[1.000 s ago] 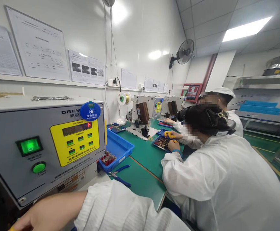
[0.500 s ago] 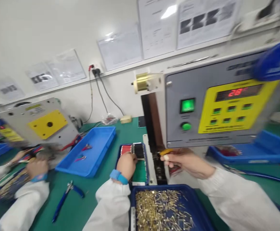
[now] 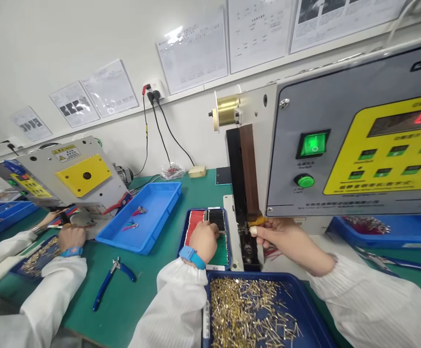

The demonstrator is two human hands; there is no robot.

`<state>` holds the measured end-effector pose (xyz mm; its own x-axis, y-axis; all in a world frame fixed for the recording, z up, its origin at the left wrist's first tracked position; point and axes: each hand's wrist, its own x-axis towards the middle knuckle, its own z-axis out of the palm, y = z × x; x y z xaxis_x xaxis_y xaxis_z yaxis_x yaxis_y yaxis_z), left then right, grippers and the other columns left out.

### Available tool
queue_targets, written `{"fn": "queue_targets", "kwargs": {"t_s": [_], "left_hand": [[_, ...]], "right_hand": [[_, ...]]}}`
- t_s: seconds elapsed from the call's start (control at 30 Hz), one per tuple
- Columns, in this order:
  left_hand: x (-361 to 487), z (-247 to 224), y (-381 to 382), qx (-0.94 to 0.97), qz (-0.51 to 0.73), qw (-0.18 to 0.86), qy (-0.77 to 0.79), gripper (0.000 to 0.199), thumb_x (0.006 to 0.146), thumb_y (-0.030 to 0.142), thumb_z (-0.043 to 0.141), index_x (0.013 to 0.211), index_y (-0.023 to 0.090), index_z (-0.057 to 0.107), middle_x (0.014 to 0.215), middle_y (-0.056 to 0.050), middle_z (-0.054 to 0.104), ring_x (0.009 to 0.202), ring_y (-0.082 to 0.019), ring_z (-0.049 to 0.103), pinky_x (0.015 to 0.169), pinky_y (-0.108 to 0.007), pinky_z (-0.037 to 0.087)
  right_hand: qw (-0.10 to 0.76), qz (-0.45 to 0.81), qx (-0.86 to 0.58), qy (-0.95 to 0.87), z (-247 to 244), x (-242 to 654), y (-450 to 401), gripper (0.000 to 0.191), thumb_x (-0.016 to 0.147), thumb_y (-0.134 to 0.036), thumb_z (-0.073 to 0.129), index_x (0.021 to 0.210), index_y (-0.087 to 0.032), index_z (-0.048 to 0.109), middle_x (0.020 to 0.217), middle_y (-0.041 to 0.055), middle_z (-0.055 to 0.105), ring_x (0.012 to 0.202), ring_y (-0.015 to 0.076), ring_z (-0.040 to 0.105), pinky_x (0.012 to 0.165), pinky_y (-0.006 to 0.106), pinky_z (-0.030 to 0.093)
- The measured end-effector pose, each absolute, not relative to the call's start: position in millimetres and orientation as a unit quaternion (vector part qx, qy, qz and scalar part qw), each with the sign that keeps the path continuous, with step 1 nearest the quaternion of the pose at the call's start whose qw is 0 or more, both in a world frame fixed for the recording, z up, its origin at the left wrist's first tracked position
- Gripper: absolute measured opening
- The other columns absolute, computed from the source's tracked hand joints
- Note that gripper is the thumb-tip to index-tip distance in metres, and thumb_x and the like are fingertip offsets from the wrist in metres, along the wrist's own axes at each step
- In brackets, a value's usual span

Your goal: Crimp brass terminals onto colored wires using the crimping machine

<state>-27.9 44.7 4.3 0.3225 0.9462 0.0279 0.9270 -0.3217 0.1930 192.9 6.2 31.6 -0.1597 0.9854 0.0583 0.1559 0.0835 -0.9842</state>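
My left hand [image 3: 203, 240], with a blue wrist band [image 3: 192, 256], rests over a small blue tray [image 3: 181, 241] of cut wires. Its fingers curl down at the edge of the black wires [image 3: 216, 218] and green wires [image 3: 222, 251]; what they grip is hidden. Red wires [image 3: 195, 220] lie on the tray's left side. At the crimping machine's [image 3: 247, 193] working point, my right hand [image 3: 277, 237] pinches thumb and finger together beside a yellow part [image 3: 259, 221]. Whatever is in that pinch is too small to tell. Some red wires [image 3: 273, 253] show below it.
A dark blue tray [image 3: 206, 319] of gold terminals [image 3: 246, 309] stands in front. To the left are blue-handled cutters [image 3: 111, 282] and a blue tray [image 3: 141, 217] with small wire bundles. A co-worker's hand [image 3: 72, 238] works at another machine. Pliers [image 3: 395, 261] lie at right.
The camera view has shifted, and the machine now looms larger. The red display reads differently. Both hands stay at the same places, the left over the wires, the right at the machine.
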Motion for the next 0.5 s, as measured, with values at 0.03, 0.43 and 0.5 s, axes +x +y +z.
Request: {"fn": "queue_targets", "kwargs": {"t_s": [0.03,0.43,0.5], "left_hand": [[-28.0,3.7,44.7,0.811,0.067,0.069,0.577,0.022,0.090,0.017,0.044,0.088,0.015,0.066,0.093,-0.008,0.061,0.092,-0.020,0.053,0.080,-0.030,0.039],[-26.1,3.8,66.5,0.784,0.141,0.019,0.604,0.028,0.093,0.016,0.040,0.101,0.016,0.067,0.097,-0.008,0.062,0.092,-0.020,0.053,0.083,-0.031,0.039],[-23.7,5.9,71.8,0.782,0.134,-0.001,0.609,0.031,0.094,0.019,0.039,0.095,0.017,0.070,0.094,-0.009,0.062,0.091,-0.020,0.052,0.083,-0.032,0.039]], "right_hand": [[0.434,0.478,-0.481,-0.594,31.7,192.9,5.7,0.032,0.070,-0.050,0.068,0.067,-0.019,0.059,0.061,0.0038,0.061,0.051,0.0150,0.055,0.046,0.026,0.047],[0.438,0.479,-0.463,-0.603,18.7,196.5,11.5,0.035,0.077,-0.053,0.063,0.071,-0.018,0.061,0.061,0.0045,0.061,0.049,0.0146,0.053,0.046,0.026,0.043],[0.438,0.480,-0.460,-0.605,17.9,196.8,11.7,0.034,0.078,-0.051,0.062,0.071,-0.018,0.061,0.061,0.0042,0.061,0.050,0.0145,0.054,0.047,0.026,0.043]]}}
